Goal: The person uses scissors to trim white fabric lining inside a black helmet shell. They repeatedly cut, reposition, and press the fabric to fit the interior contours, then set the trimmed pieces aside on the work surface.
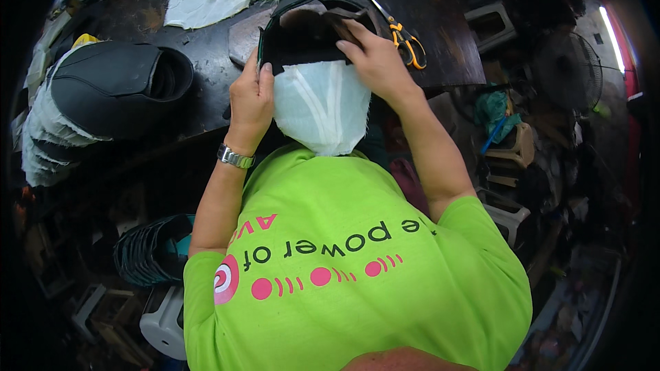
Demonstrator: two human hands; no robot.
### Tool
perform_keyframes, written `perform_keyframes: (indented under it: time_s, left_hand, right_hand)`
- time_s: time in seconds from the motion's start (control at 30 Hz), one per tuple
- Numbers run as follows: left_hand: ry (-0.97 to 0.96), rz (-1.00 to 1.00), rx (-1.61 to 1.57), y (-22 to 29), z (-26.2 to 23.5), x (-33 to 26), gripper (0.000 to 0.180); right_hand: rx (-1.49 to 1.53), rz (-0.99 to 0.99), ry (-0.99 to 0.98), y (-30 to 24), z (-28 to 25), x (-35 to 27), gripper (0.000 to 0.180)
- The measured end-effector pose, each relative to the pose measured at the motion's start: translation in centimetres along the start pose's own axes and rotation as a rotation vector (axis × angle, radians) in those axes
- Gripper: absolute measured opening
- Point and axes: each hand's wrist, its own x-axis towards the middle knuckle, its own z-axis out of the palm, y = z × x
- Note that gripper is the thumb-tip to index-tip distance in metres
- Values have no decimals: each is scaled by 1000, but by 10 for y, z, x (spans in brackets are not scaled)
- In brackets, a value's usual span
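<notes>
Between my hands is a black shoe upper (318, 1), with its dark opening facing up at the table's near edge. Its near end is covered in pale whitish fabric (323, 106) with frayed edges and lighter strips forming a V. My left hand (251, 99) grips the upper's left edge, thumb on top and fingers mostly hidden behind. On the far right side, my right hand (375, 62) pinches a dark brown flap (338, 22) at the opening between thumb and fingers. Scissors (404, 38) with orange and black handles lie just right of that hand.
Nested black uppers (103, 82) with frayed white backing rest on the table's left. White fabric scraps (206, 0) are spread over the far side of the dark table (440, 48). Below stand plastic stools (165, 323) and a bundle of dark curved pieces (148, 251). A fan (567, 72) is at right.
</notes>
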Motion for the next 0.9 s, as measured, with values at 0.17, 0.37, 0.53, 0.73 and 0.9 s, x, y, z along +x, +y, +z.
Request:
perform_keyframes:
  time_s: [0.17,0.37,0.53,0.73,0.9]
  left_hand:
    - [174,-61,-14,30,-37,26,41]
    - [494,648,291,69,-57,51,46]
    - [102,768,470,41,-21,22,58]
    - [-114,506,501,7,-14,-22,46]
    - [-122,422,356,14,-10,-24,39]
  right_hand:
    - [453,-102,240,36,-49,-33,35]
    - [-154,90,572,131,-96,-29,35]
    - [-457,160,511,184,-89,-31,38]
    - [-489,141,456,199,-82,-32,35]
    - [-566,203,458,195,-75,-26,40]
